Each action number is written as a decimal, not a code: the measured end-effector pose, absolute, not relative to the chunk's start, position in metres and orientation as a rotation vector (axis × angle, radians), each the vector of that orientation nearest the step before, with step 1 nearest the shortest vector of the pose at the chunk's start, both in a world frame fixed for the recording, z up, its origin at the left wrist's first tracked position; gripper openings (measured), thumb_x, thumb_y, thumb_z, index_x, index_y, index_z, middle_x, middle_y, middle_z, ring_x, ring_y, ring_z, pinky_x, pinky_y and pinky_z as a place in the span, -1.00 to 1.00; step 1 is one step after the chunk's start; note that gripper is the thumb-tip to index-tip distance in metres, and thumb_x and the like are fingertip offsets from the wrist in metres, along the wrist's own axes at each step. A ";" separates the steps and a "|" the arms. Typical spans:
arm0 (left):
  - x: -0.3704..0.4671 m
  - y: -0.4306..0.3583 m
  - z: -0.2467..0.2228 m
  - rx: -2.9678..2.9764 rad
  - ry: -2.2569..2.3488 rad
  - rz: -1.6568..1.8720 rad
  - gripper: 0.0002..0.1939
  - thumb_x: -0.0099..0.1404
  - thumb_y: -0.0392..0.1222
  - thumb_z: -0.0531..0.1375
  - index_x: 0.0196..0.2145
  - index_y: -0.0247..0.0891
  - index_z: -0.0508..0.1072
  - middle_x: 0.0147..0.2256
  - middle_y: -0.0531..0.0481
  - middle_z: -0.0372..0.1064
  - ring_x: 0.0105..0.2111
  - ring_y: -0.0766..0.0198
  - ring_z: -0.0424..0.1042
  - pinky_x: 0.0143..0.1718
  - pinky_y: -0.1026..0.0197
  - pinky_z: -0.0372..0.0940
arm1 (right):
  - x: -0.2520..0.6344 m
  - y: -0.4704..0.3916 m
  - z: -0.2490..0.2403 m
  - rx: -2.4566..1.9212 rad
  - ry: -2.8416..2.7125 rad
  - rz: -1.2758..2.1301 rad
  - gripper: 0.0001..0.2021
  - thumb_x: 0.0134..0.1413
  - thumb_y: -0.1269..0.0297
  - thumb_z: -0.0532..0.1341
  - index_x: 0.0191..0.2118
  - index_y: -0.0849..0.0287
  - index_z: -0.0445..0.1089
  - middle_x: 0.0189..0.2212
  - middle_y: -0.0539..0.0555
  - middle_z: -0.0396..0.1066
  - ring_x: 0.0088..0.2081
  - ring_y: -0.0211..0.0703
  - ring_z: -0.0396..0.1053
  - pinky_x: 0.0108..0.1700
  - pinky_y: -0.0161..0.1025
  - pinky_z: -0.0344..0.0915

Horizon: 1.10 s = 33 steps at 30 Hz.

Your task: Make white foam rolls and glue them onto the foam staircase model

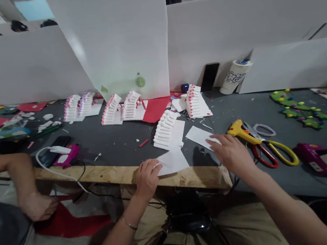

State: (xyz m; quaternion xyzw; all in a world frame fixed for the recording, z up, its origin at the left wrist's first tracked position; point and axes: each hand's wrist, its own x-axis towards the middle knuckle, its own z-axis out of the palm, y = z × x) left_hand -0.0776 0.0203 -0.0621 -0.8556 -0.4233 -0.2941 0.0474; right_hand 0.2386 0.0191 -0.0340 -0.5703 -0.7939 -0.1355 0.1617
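Note:
My left hand (148, 179) is at the table's front edge, its fingers closed on the edge of a piece of white paper (172, 162) that overhangs the wood. My right hand (234, 157) pinches the right end of a small white card (198, 135) just above the dark tabletop. Between the hands and a little farther back stands a small white model (164, 130) with a curved row of slats, on a white base. Its neighbours are similar models with red or pink dots, one to the right (193, 103) and others to the left (110, 110).
Right of my right hand lie a yellow glue gun (243, 131) and scissors (273, 151) with red and yellow handles. A magenta power block (323, 159) and a white tumbler (235, 77) are farther right. Another person's hand (40, 205) rests at the left, near a cabled magenta block (68, 155).

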 end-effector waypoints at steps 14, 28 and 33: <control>-0.094 0.002 -0.066 -2.872 -1.528 -0.868 -0.74 0.15 -0.48 0.17 -0.26 -0.20 0.51 -0.26 -0.05 0.44 -0.18 0.16 0.36 -0.16 0.09 0.28 | 0.135 -0.020 -0.077 -1.440 -2.253 0.192 -0.81 0.18 0.47 0.14 -0.21 0.09 0.45 -0.26 0.09 0.47 -0.22 -0.06 0.30 -0.19 -0.14 0.15; -0.097 0.011 -0.058 -2.649 -2.050 -0.715 -0.83 0.26 -0.16 0.20 -0.48 -0.16 0.51 -0.29 0.01 0.45 -0.20 0.16 0.34 -0.14 0.07 0.12 | 0.174 -0.007 -0.088 -1.594 -2.032 0.384 -0.72 0.22 0.13 0.12 -0.40 0.13 0.48 -0.33 0.15 0.41 -0.27 -0.03 0.31 -0.19 -0.06 0.27; -0.096 0.012 -0.059 -2.613 -2.066 -0.730 -0.82 0.25 -0.15 0.20 -0.50 -0.18 0.46 -0.31 0.01 0.45 -0.21 0.15 0.34 -0.15 0.05 0.11 | 0.170 -0.005 -0.084 -1.618 -1.955 0.341 -0.62 0.23 0.05 0.10 -0.53 0.13 0.38 -0.40 0.13 0.37 -0.30 -0.04 0.32 -0.19 -0.04 0.28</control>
